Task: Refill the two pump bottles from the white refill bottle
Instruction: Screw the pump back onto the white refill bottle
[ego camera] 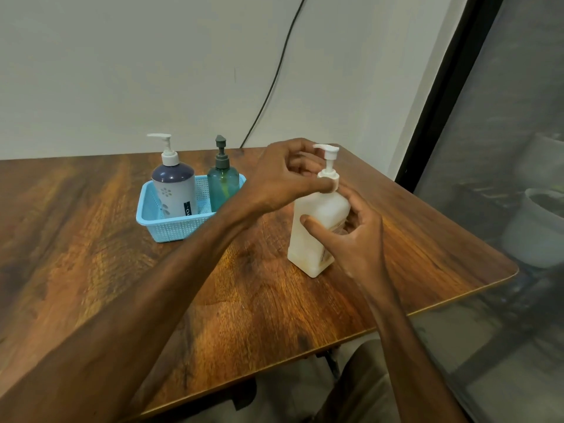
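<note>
Step 1, we judge, uncapping: left hand [283,175] pinches pump collar [329,176] of white refill bottle [314,227], right hand [357,239] grips its body; next: unscrew.

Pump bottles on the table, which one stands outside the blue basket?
The white refill bottle, on the table; the navy bottle and green bottle stand in the basket.

white refill bottle [317,227] upright, navy pump bottle [174,190], teal pump bottle [223,186] upright
</note>
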Demonstrator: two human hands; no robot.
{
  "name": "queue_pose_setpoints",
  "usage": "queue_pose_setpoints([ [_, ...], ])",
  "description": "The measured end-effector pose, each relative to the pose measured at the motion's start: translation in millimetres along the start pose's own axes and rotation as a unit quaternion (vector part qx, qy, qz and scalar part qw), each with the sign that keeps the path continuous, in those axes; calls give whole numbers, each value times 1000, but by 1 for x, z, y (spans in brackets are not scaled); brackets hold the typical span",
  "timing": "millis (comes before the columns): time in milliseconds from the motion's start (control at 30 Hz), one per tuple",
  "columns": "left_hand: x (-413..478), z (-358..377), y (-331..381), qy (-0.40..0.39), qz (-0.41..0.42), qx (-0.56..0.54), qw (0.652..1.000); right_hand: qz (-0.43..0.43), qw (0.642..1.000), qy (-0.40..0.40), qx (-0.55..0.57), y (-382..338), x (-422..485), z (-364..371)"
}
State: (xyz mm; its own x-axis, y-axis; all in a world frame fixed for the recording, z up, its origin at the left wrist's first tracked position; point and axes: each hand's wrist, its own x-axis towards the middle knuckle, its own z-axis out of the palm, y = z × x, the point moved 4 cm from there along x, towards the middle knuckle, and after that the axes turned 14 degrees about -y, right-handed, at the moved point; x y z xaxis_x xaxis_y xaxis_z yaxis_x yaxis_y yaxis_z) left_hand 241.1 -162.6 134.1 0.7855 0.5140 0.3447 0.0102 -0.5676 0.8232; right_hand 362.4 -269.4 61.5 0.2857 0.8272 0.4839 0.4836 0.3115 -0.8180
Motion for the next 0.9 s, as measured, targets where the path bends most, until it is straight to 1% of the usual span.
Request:
queue_pose_setpoints([
  [67, 0, 2, -1, -40, -8, -38, 998, -1, 1000, 2, -4, 0, 0, 0],
  [133, 1, 8, -1, -69, -17, -43, 997, 0, 1000, 2, -8, 1, 0, 1],
  [200, 2, 14, -3, -54, -33, -18, 998, 1, 1000, 1, -9, 1, 0, 1],
  [267, 1, 15, -4, -5, -37, 0, 999, -1, 1000, 6, -9, 1, 0, 0],
  [333, 1, 11, -9, 28, -31, -31, 999, -6, 1000, 11, -7, -1, -1, 0],
  [400, 1, 7, -12, 25, -29, -64, 997, -4, 1000, 7, 0, -2, -1, 1],
  [567, 2, 12, -10, -26, -23, -57, 998, -10, 1000, 4, -9, -2, 0, 1],
  [633, 2, 14, -6, -18, -27, -20, 999, -13, 1000, 3, -5, -2, 0, 2],
  [700, 2, 13, -3, 9, -28, 35, 999, -13, 1000, 4, -1, -1, 0, 2],
  [767, 1, 11, -2, 21, -20, 46, 999, -14, 1000, 2, -2, 0, 0, 2],
  [900, 3, 6, -2, -7, 5, 76, 997, -14, 1000, 2, -1, -2, 0, 0],
])
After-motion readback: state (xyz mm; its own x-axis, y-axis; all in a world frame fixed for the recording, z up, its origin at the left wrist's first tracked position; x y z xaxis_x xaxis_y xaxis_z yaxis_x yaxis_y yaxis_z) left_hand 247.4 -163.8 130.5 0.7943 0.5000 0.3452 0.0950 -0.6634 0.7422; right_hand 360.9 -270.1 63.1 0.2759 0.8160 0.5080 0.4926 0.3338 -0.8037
